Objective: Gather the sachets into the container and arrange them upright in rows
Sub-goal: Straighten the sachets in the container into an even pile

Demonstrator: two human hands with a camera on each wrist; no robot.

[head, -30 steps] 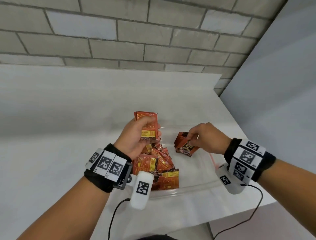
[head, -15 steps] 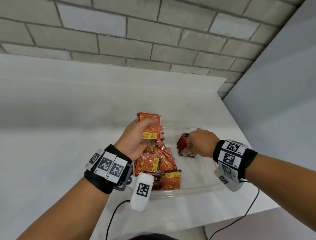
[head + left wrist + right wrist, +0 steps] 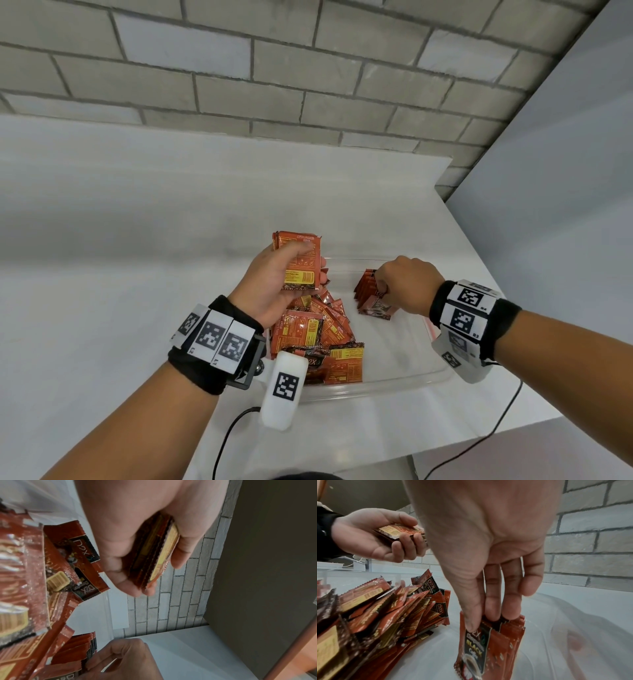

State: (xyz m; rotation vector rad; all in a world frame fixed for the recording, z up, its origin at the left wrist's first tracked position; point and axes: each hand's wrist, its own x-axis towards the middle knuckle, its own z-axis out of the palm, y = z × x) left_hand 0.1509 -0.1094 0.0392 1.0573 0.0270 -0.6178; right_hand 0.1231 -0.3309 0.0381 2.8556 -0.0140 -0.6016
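A: Clear plastic container [image 3: 394,383], shallow, sits at the bench [image 3: 102,274] corner below a grey brick wall [image 3: 308,68]. Contents?

B: Two groups. Loose heap of sachets [image 3: 318,335] on its left side, lying flat and overlapping, faces mixed. Upright row of sachets [image 3: 368,294] just right of the heap, standing on edge on the container floor, apart from the heap. Right part of the floor bare.

A: Hands?

B: Left hand [image 3: 274,284] grips a small stack of sachets [image 3: 301,263], fingers curled round it, raised above the heap's far end. Right hand [image 3: 404,284] pinches the tops of the upright row, thumb in front, fingers behind; right wrist view shows the same pinch [image 3: 489,615].

A: Handling estimate?

B: Judged: each sachet light, thin foil-type film, glossy so likely slippery face to face. Crimped serrated ends stiffer than the filled middle. Front label reads "BLACK Coffee".

A: Where to take hold?

B: Judged: stack by both long edges, squeezed flat, so nothing fans out. Row by the top seals, pressed together.

A: Risk?

B: Row has no wall against it; may topple once released.
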